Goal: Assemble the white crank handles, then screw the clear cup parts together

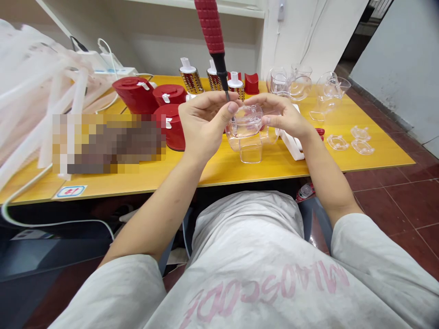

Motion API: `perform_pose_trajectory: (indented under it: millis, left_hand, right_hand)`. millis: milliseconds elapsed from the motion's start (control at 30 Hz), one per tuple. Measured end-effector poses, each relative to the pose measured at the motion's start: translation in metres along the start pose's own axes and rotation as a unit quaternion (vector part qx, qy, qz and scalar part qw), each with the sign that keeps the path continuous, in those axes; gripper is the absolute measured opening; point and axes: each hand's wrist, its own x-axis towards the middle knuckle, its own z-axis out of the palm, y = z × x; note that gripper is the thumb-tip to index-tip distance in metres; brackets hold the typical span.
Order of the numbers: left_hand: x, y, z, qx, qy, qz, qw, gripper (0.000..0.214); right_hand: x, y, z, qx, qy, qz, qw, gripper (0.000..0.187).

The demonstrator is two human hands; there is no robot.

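Note:
A screwdriver [210, 27] with a red ribbed handle and black collar stands nearly upright, its thin shaft running down to a clear plastic housing [250, 153]. My left hand [204, 123] is closed, thumb and fingers around the screwdriver's shaft just above the housing. The tip sits by the housing's left side; exact contact is hard to see. My right hand [290, 116] grips the housing from the right, thumb on its near side and fingers over the top. The housing is held at the table's near side, its square spout pointing toward me.
On the yellow table [219, 176] are red round-topped bases [169, 125], grater drums [191, 80], a red curved piece [251, 84], more clear housings [329, 91], clear flat covers [338, 142] and a white part [291, 144]. Plastic film [30, 77] and a cable [58, 223] are left.

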Motion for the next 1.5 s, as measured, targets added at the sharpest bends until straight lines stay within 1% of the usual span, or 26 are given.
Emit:
perform_pose_trajectory:
  millis: [100, 200, 333, 467, 600, 667, 733, 800, 900, 967, 1067, 1133, 1233, 1333, 1400, 1500]
  left_hand:
    - [-0.001, 0.002, 0.001, 0.019, 0.025, 0.007, 0.999, 0.040]
    - [0.000, 0.001, -0.001, 0.024, 0.024, 0.016, 0.999, 0.041]
    - [0.000, -0.003, -0.006, 0.023, 0.022, 0.008, 0.999, 0.043]
    - [-0.001, -0.005, -0.008, -0.001, 0.003, 0.021, 1.000, 0.041]
    - [0.003, -0.011, -0.012, -0.004, -0.028, 0.052, 0.998, 0.052]
    - [0.004, -0.014, -0.013, -0.004, -0.048, 0.058, 0.997, 0.057]
    - [0.005, -0.015, -0.014, -0.007, -0.054, 0.052, 0.997, 0.060]
    - [0.003, -0.013, -0.013, -0.006, -0.045, 0.036, 0.998, 0.060]
    - [0.001, -0.012, -0.010, -0.006, -0.015, 0.021, 1.000, 0.057]
    - [0.000, -0.014, -0.009, -0.016, -0.008, 0.037, 0.999, 0.058]
    - [0.001, -0.019, -0.010, -0.026, -0.014, 0.071, 0.997, 0.059]
    - [0.002, -0.018, -0.009, -0.018, -0.011, 0.062, 0.998, 0.056]
    - [0.001, -0.011, -0.007, 0.001, 0.008, 0.028, 1.000, 0.052]
    - [0.000, -0.005, -0.005, 0.007, 0.021, 0.022, 1.000, 0.048]
    - [0.000, -0.005, -0.005, 0.005, 0.018, 0.018, 1.000, 0.050]
    - [0.000, -0.006, -0.008, -0.008, -0.005, 0.011, 1.000, 0.053]
  right_hand:
    - [0.000, -0.001, 0.001, 0.002, 0.003, 0.001, 1.000, 0.066]
    - [0.000, -0.001, 0.001, 0.009, 0.007, 0.000, 1.000, 0.065]
    - [0.000, 0.000, 0.002, 0.006, 0.017, 0.008, 1.000, 0.064]
    - [0.000, 0.000, 0.002, 0.012, 0.014, 0.005, 1.000, 0.066]
    - [0.001, 0.000, 0.002, 0.016, 0.009, 0.004, 1.000, 0.065]
    - [0.001, 0.001, 0.001, 0.014, 0.006, 0.003, 1.000, 0.066]
    - [0.001, 0.001, 0.000, 0.011, 0.002, 0.004, 1.000, 0.067]
    - [0.000, 0.002, -0.001, 0.010, -0.005, 0.004, 1.000, 0.067]
    - [0.000, 0.002, -0.001, 0.007, -0.012, -0.003, 1.000, 0.068]
    - [0.000, 0.002, -0.001, 0.004, -0.008, -0.003, 1.000, 0.067]
    - [0.000, 0.001, 0.000, 0.008, -0.004, 0.001, 1.000, 0.066]
    - [0.000, 0.002, 0.000, 0.012, -0.003, 0.002, 1.000, 0.066]
    - [0.000, 0.003, -0.001, 0.011, -0.001, 0.006, 1.000, 0.067]
    - [0.000, 0.003, -0.001, 0.008, -0.002, 0.009, 1.000, 0.067]
    - [0.000, 0.003, -0.001, 0.007, -0.003, 0.008, 1.000, 0.068]
    - [-0.001, 0.002, 0.000, 0.007, -0.002, 0.008, 1.000, 0.068]
